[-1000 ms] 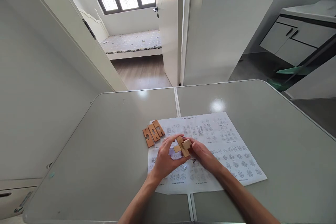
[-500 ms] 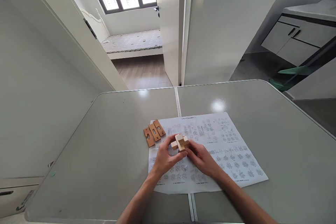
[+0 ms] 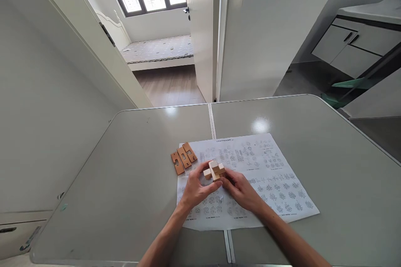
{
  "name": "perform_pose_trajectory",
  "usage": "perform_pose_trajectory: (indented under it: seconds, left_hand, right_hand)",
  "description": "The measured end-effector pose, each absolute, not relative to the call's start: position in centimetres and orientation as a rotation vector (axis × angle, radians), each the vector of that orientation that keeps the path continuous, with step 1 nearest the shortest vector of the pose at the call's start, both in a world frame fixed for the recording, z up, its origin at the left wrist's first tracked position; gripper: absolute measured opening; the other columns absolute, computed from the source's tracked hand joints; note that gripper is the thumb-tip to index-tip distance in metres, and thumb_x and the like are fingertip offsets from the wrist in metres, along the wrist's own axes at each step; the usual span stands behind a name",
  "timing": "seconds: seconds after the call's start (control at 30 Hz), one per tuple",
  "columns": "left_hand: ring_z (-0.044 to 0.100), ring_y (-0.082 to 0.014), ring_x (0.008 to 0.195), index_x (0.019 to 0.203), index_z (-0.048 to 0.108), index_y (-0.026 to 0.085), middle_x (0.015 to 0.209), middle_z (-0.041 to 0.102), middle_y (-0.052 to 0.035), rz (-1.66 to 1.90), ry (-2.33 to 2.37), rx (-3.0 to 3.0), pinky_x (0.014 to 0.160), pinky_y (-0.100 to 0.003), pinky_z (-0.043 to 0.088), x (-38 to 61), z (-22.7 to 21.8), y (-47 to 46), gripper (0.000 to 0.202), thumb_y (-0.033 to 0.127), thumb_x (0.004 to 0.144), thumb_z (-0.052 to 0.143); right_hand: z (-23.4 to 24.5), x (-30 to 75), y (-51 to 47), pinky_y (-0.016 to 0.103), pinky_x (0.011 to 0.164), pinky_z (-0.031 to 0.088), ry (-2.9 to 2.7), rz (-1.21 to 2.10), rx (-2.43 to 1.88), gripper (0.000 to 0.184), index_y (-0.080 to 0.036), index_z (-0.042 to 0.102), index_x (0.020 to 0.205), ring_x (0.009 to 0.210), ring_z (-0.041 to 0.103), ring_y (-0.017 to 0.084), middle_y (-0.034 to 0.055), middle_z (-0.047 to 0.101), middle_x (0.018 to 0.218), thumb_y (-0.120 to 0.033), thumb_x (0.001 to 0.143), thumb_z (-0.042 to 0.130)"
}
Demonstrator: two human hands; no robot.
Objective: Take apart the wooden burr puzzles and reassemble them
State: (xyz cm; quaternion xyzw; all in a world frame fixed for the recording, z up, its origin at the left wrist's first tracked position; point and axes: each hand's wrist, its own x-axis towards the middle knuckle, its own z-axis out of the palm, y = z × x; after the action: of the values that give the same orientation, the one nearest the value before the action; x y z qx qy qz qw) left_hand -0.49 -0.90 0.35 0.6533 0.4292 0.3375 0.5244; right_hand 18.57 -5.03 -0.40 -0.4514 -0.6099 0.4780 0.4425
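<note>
Between my two hands is a pale wooden burr puzzle of interlocking bars, held over a printed sheet. My left hand grips it from the left, thumb at its lower front edge. From the right, my right hand closes its fingers on the puzzle's lower right side; some fingertips are hidden behind it. Just beyond my left hand lie three brown wooden pieces with cut-outs, side by side and marked with numbers, partly on the sheet's corner.
The white sheet, printed with rows of small diagrams, lies on a grey table with a metal seam down its middle. Beyond the table are a door and a bed; cabinets stand at right.
Almost nothing differs. The hands and the wooden puzzle keep their place and pose, with only a very slight shift of the whole view.
</note>
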Motion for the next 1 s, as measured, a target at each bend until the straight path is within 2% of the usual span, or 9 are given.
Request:
perform_pose_trajectory:
  seconds: [0.13, 0.33, 0.63, 0.8, 1.0]
  left_hand:
    - [0.069, -0.0284, 0.118, 0.127, 0.064, 0.021, 0.124, 0.073, -0.0091, 0.855, 1.055, 1.556, 0.103, -0.040, 0.055, 0.1, 0.8, -1.1, 0.053, 0.036, 0.080, 0.084]
    - [0.072, -0.0256, 0.106, 0.116, 0.066, 0.020, 0.111, 0.075, -0.0067, 0.911, 1.091, 1.574, 0.095, -0.037, 0.058, 0.4, 1.1, -1.3, 0.048, 0.039, 0.077, 0.086]
    - [0.072, -0.0265, 0.105, 0.112, 0.068, 0.020, 0.108, 0.076, -0.0064, 0.904, 1.090, 1.485, 0.096, -0.036, 0.057, 0.4, 1.1, -1.2, 0.046, 0.039, 0.074, 0.087]
    - [0.071, -0.0267, 0.111, 0.120, 0.066, 0.021, 0.116, 0.075, -0.0071, 0.930, 1.092, 1.468, 0.101, -0.039, 0.056, 0.6, 1.2, -1.3, 0.050, 0.036, 0.077, 0.086]
    - [0.071, -0.0260, 0.113, 0.127, 0.062, 0.023, 0.121, 0.074, -0.0065, 0.954, 1.074, 1.596, 0.101, -0.040, 0.057, 0.5, 1.0, -1.3, 0.056, 0.034, 0.078, 0.086]
  right_hand:
    - [-0.6, 18.3, -5.0, 0.034, 0.074, 0.049, -1.514, 1.152, -1.162, 0.038, -0.022, 0.070, 0.110, 0.079, 0.060, 0.023, 0.0046, 0.069, 0.087, -0.052, 0.107, 0.047]
    - [-1.0, 17.9, -5.1, 0.031, 0.062, 0.041, -1.523, 1.061, -1.231, 0.038, -0.021, 0.067, 0.097, 0.068, 0.053, 0.020, 0.0029, 0.064, 0.078, -0.053, 0.106, 0.048]
    - [-1.2, 17.6, -5.3, 0.031, 0.064, 0.042, -1.485, 1.099, -1.245, 0.041, -0.021, 0.070, 0.103, 0.069, 0.052, 0.021, 0.0034, 0.065, 0.081, -0.056, 0.105, 0.048]
    - [-1.4, 17.9, -4.8, 0.030, 0.065, 0.043, -1.449, 1.167, -1.216, 0.040, -0.020, 0.071, 0.107, 0.070, 0.053, 0.020, 0.0028, 0.065, 0.082, -0.055, 0.104, 0.051]
    - [-1.7, 18.4, -4.5, 0.031, 0.066, 0.048, -1.409, 1.249, -1.163, 0.039, -0.020, 0.070, 0.112, 0.071, 0.058, 0.019, 0.0046, 0.069, 0.088, -0.054, 0.104, 0.053]
